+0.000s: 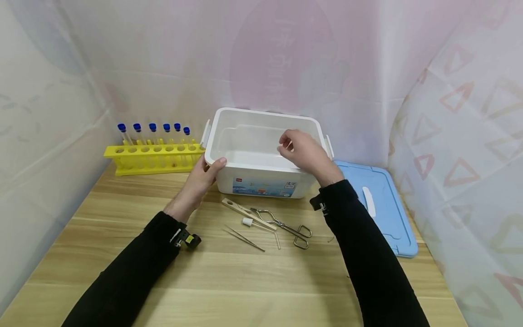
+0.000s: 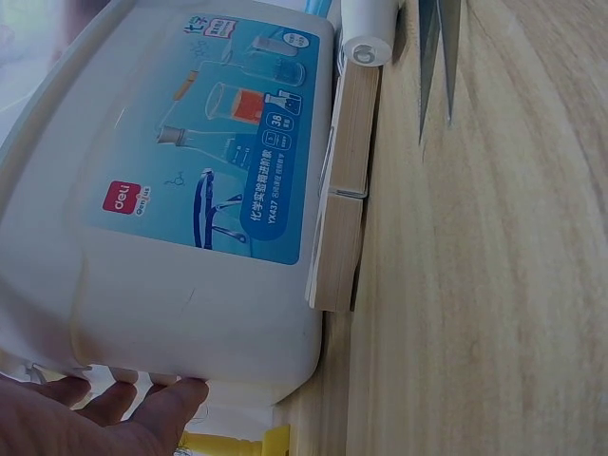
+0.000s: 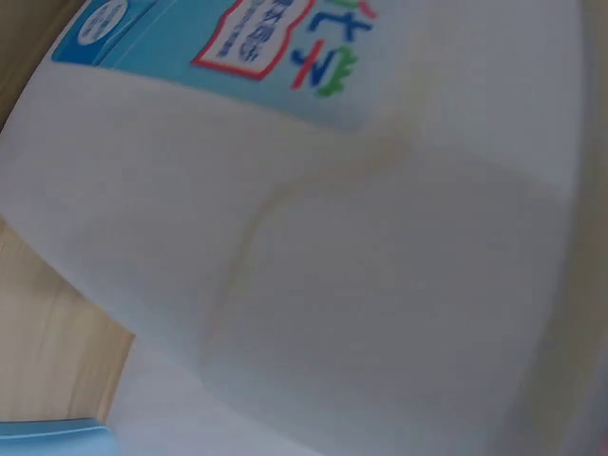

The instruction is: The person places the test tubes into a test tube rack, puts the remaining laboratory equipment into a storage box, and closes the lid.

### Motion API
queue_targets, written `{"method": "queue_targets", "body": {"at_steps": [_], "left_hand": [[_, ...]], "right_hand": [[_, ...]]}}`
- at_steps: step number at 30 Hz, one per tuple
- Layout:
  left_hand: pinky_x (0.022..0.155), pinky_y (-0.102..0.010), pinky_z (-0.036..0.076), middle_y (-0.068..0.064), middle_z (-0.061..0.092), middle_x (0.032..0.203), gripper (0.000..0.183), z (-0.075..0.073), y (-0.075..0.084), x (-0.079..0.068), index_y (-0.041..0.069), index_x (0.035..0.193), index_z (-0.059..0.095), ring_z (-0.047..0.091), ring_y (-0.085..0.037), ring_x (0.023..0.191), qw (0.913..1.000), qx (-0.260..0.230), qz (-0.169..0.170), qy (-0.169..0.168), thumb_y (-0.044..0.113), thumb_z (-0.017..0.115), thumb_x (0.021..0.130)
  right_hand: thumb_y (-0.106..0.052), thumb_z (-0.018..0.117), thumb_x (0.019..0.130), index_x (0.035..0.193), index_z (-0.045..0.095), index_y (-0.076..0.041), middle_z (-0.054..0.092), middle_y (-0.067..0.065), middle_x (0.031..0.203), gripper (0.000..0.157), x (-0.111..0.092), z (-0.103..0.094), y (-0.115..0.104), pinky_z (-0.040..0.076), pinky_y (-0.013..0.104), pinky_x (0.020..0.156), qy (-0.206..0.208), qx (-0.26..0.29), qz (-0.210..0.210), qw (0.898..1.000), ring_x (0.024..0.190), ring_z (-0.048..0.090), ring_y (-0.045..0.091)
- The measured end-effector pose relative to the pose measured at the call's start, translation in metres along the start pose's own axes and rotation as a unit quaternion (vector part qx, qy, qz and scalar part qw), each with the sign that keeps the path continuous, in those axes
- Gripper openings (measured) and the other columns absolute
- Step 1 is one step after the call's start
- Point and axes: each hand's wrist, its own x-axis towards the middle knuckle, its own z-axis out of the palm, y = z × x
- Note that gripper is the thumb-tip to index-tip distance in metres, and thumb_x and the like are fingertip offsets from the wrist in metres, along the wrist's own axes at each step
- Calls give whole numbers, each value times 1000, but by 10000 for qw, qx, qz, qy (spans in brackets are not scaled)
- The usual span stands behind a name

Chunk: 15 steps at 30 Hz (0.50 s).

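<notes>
A white plastic storage box (image 1: 306, 181) with a blue label stands lidless on the table. My left hand (image 1: 199, 179) holds its front left corner, thumb over the rim and fingers against the side; the left wrist view shows those fingertips (image 2: 180, 394) on the wall. Over the box's opening, towards its right side, hovers my right hand (image 1: 304, 152), fingers loosely bent and nothing visible between them. The right wrist view shows only the box wall (image 3: 380, 285) close up, and the hand is out of that picture.
In front of the box lie a wooden test tube clamp (image 1: 237, 207), metal crucible tongs (image 1: 283, 224), tweezers (image 1: 247, 239) and a bent glass tube with white stopper (image 1: 247, 222). A yellow rack (image 1: 135, 171) of blue-capped test tubes stands left; a blue lid (image 1: 386, 200) lies right.
</notes>
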Motion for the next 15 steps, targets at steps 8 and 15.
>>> {"method": "queue_targets", "body": {"at_steps": [8,15], "left_hand": [[121,-54,28,-15,35,159,83,0,0,0,18,166,21,38,-31,143,10000,75,7,26,48,62,100],[121,-54,28,-18,34,160,79,0,0,-1,24,165,24,39,-31,143,10000,68,17,-21,48,62,100]], "right_hand": [[-36,61,103,128,64,-10,65,6,123,36,-19,1,-12,52,39,93,534,-462,-373,9968,111,61,24],[-38,59,103,132,64,-12,67,2,126,39,-34,6,-18,51,38,97,745,-810,-516,9926,115,61,21]]}}
